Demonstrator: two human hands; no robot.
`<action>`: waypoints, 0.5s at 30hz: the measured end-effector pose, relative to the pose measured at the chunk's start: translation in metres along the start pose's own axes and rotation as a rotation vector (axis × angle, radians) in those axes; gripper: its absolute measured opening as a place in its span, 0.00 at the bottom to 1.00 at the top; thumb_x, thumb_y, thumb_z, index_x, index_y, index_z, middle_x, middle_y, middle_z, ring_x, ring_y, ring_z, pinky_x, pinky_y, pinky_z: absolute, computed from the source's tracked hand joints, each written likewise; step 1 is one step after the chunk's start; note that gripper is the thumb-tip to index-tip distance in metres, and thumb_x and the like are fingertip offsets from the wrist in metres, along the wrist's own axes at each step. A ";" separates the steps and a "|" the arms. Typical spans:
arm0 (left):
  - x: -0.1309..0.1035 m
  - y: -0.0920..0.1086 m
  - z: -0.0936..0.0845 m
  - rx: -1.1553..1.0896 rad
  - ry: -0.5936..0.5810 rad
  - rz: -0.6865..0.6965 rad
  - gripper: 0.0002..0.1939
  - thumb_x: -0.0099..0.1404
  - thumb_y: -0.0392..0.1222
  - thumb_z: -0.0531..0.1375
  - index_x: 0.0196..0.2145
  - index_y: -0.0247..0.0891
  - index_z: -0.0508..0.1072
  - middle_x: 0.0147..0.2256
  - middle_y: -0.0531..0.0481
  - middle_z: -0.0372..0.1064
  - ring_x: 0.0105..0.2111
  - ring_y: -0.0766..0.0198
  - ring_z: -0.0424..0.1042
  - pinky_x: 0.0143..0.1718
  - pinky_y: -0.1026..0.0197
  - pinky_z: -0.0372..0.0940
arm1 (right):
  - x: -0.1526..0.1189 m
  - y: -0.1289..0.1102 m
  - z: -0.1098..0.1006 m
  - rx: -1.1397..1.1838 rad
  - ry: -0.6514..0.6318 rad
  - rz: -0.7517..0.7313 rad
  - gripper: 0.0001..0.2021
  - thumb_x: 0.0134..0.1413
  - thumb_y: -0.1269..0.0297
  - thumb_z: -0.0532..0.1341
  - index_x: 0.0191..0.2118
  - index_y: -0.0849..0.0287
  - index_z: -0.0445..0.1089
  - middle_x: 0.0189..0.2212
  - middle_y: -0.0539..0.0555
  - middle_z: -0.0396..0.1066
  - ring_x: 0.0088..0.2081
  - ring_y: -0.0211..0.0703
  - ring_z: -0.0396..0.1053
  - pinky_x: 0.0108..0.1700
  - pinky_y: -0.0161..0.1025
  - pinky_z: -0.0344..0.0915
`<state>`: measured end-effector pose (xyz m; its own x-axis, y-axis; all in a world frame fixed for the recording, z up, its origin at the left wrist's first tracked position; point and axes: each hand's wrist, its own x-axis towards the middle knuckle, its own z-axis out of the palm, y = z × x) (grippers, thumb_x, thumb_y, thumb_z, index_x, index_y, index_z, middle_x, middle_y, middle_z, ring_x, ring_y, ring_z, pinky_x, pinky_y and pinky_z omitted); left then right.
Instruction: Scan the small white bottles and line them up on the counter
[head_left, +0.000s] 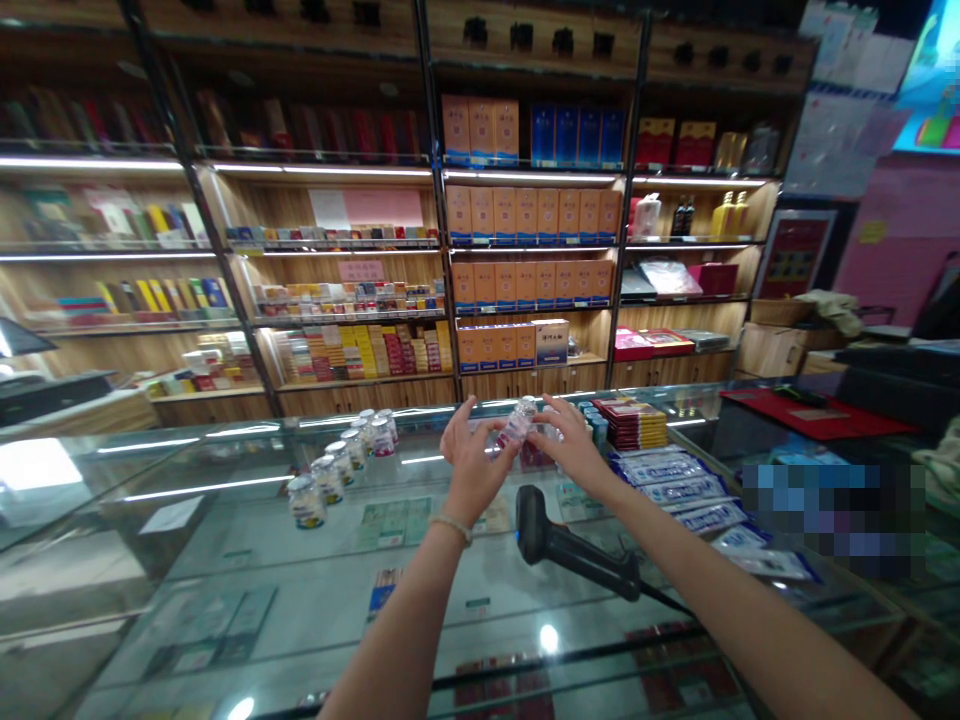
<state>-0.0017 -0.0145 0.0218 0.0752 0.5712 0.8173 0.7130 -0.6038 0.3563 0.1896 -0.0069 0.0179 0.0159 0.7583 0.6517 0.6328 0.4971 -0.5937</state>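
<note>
A small clear jar with a white lid and a red-and-white label (517, 422) is held tilted above the glass counter (300, 580). My left hand (474, 465) grips it between thumb and fingers from the left. From the right, my right hand (576, 448) has its fingertips closed on the same jar. Partly hidden behind my right fingers are more clear items that I cannot make out. Several similar small jars (343, 462) stand upright in a slanting row to the left. Just below my hands lies a black barcode scanner (577, 555) with its cable trailing right.
Blue-and-white packets (682, 490) lie in an overlapping row beside my right forearm. Behind them is a stack of red-and-gold packs (634, 422) next to teal cylinders (596, 428). A red mat (795, 412) lies farther right. Wooden shelves with orange boxes (536, 215) line the back wall.
</note>
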 end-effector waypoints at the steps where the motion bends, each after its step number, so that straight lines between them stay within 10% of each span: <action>1: 0.000 0.000 0.000 0.006 0.007 0.004 0.13 0.62 0.50 0.66 0.42 0.43 0.76 0.67 0.40 0.53 0.66 0.45 0.54 0.64 0.37 0.50 | 0.000 0.000 0.001 0.007 -0.005 0.006 0.13 0.57 0.52 0.63 0.45 0.50 0.77 0.65 0.55 0.62 0.68 0.54 0.51 0.68 0.59 0.48; 15: -0.005 0.014 -0.003 0.200 0.091 0.057 0.13 0.60 0.49 0.67 0.41 0.43 0.76 0.68 0.39 0.53 0.68 0.41 0.50 0.66 0.32 0.40 | 0.003 -0.028 -0.009 -0.134 -0.048 0.030 0.14 0.58 0.49 0.64 0.40 0.52 0.78 0.67 0.55 0.59 0.70 0.57 0.46 0.69 0.60 0.43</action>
<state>0.0059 -0.0276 0.0246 0.0623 0.4811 0.8744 0.8343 -0.5060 0.2190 0.1787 -0.0219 0.0410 0.0015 0.7932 0.6090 0.7305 0.4151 -0.5424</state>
